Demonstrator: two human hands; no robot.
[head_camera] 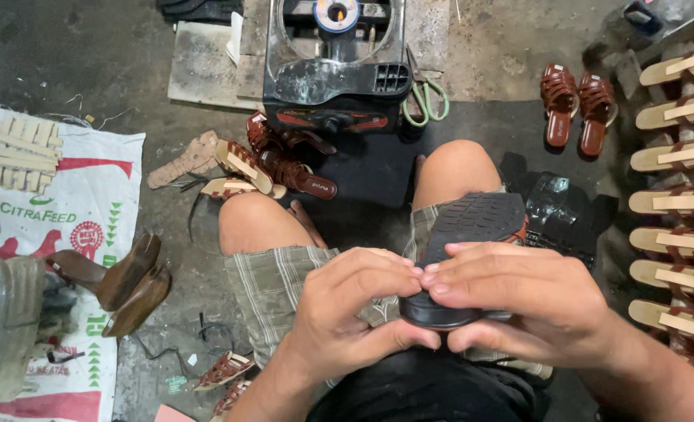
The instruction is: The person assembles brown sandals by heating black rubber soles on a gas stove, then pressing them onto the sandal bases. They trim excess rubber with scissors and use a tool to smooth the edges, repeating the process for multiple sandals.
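Note:
A sandal (472,227) rests sole-up on my right thigh, its black ridged sole facing me and a bit of brown strap showing at its far edge. My left hand (347,312) and my right hand (519,301) both grip its near heel end, fingertips pressed along the rim. My thumbs are under the edge. I sit with bare knees apart, in plaid shorts.
A black machine (335,78) stands ahead on the floor, green-handled scissors (425,101) beside it. Brown woven sandals (284,168) lie by my left knee, a finished pair (577,109) at upper right. Soles with straps (675,203) stack along the right. Wooden shoe lasts (128,281) lie on a printed sack at left.

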